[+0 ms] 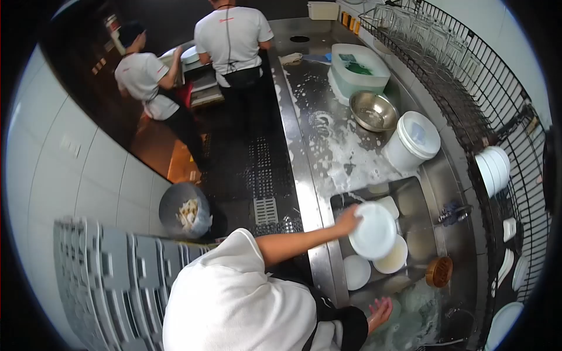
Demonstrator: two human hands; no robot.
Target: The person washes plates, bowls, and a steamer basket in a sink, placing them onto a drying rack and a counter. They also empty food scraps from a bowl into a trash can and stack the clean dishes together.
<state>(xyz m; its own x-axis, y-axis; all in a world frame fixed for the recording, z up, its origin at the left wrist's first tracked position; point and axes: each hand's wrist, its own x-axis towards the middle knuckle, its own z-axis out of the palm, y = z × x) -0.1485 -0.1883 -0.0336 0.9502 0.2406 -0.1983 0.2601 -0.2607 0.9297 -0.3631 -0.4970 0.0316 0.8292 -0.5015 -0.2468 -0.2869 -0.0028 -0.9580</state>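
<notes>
My left hand (347, 221) grips the edge of a white plate (373, 231), which is held over a steel sink basin (418, 202). Below it in the basin lie a yellowish-stained plate (393, 259) and another white plate (356, 272). A squarish white dish (389, 206) is partly hidden behind the held plate. My right hand (380, 313) hovers over cloudy, sudsy water (418, 319) in the nearer basin, palm turned up and fingers apart, with nothing in it. Just beyond the water stands a brown bowl (439, 272).
Along the wet, foamy counter (328, 146) stand a white bucket (411, 140), a metal bowl (373, 111) and a tub of greenish water (359, 73). A wire rack (468, 99) holds glasses and white bowls (493, 169). Two people work at the back; a waste bin (170, 207) stands left.
</notes>
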